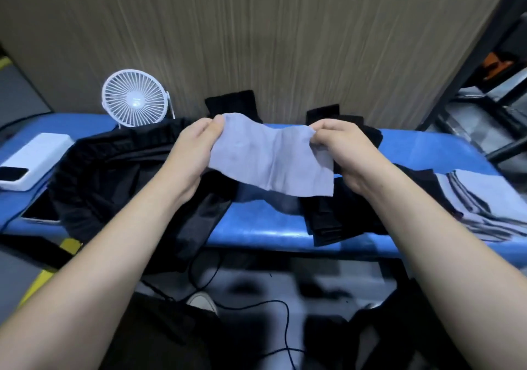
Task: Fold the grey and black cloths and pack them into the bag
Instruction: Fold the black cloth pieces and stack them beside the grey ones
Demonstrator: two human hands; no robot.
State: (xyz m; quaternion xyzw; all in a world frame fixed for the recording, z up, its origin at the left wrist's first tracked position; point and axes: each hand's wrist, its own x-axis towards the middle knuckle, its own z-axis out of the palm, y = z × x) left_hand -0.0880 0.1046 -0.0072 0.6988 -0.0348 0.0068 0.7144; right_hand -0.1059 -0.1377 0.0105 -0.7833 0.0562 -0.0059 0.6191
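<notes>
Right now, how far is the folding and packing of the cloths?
Done: nothing provably; whether the black fabric bag holds cloths cannot be seen. In hand: left hand and right hand pinch one thin grey cloth, unfolded, above the blue table. Left: the grey-and-black cloth stack at right.

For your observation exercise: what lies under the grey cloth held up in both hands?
Under the grey cloth, bare blue table shows, with black cloths at its right. What the cloth itself covers cannot be seen.
</notes>
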